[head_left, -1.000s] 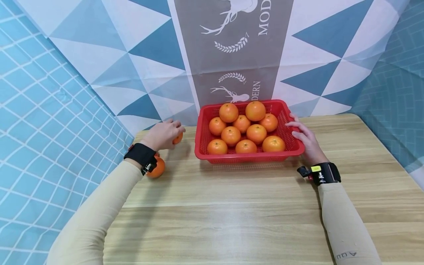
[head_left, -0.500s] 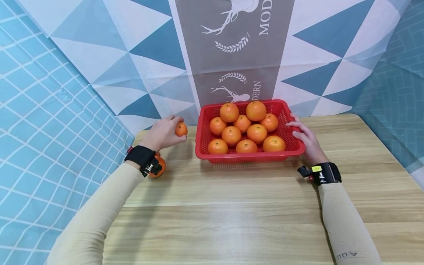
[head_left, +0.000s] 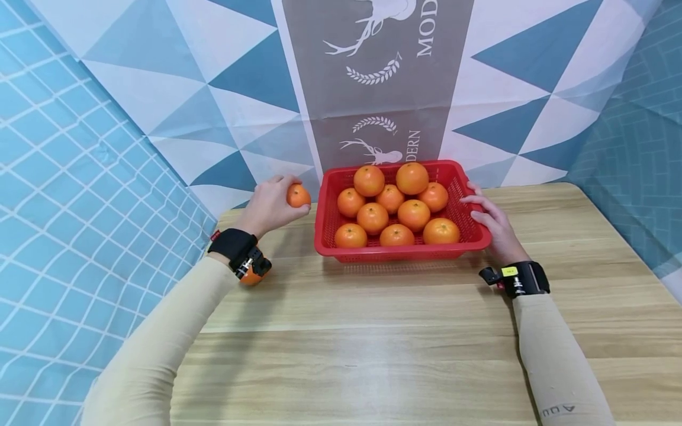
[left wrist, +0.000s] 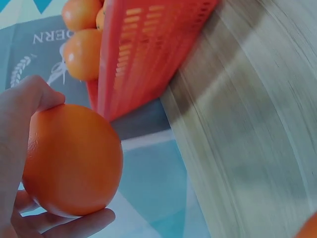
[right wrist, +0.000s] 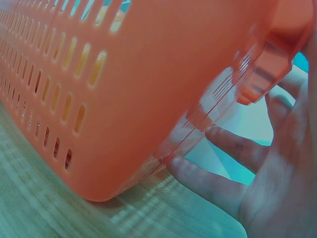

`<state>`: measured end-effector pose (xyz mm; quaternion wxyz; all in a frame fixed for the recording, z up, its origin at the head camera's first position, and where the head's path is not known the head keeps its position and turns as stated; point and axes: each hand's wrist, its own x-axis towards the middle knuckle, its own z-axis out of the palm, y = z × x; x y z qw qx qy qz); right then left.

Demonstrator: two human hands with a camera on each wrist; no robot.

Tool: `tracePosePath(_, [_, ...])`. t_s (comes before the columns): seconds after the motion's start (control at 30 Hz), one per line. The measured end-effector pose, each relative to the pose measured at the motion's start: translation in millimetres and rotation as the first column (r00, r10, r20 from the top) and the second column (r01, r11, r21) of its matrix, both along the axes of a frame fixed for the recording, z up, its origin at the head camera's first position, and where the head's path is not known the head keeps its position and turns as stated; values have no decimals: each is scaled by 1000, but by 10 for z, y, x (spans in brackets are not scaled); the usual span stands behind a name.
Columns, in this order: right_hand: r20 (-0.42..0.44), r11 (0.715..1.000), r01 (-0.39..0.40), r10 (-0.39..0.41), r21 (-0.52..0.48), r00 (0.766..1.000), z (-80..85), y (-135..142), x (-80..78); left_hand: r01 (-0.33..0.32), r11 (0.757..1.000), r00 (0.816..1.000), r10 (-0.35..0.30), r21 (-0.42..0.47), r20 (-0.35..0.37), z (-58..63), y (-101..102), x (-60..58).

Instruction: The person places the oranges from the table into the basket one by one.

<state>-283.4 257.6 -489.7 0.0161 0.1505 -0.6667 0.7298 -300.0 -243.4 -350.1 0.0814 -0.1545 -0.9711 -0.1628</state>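
Observation:
In the head view my left hand (head_left: 269, 208) holds an orange (head_left: 299, 196) up off the table, just left of the red plastic basket (head_left: 399, 253). Thumb and fingers curl round the fruit in the left wrist view, where the orange (left wrist: 74, 159) hangs beside the basket's slotted wall (left wrist: 148, 49). Several oranges (head_left: 372, 218) lie inside the basket. At its right end, my right hand (head_left: 495, 228) grips the rim. From the right wrist, fingertips (right wrist: 214, 133) touch the outside of the basket wall (right wrist: 163, 74) below the rim.
Another orange (head_left: 251, 277) sits on the wooden table (head_left: 362, 343), partly hidden under my left wrist. A patterned cloth (head_left: 256, 94) hangs close behind the basket. Blue checked cloth (head_left: 80, 207) borders the table's left side.
My left hand has lifted the orange from the table's back left and carried it up and right towards the basket. The right hand and the basket stay in place.

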Motion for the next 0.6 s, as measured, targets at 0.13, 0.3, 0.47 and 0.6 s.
tracePosePath(0.13, [5, 1000, 1, -1, 5, 1000, -7, 14, 3, 25, 999, 999, -25, 28, -20, -1, 142, -29])
tracePosePath(0.3, [14, 1000, 12, -12, 22, 1000, 3, 17, 3, 63, 997, 997, -61, 41, -54, 35, 343, -82])
tracePosePath(0.47, [12, 1000, 6, -6, 10, 1000, 9, 1, -11, 95, 995, 995, -93, 40, -48, 71, 576, -132])
tracePosePath(0.6, [12, 1000, 1, -1, -2, 1000, 10, -3, -14, 111, 993, 993, -110, 27, -41, 84, 755, -139])
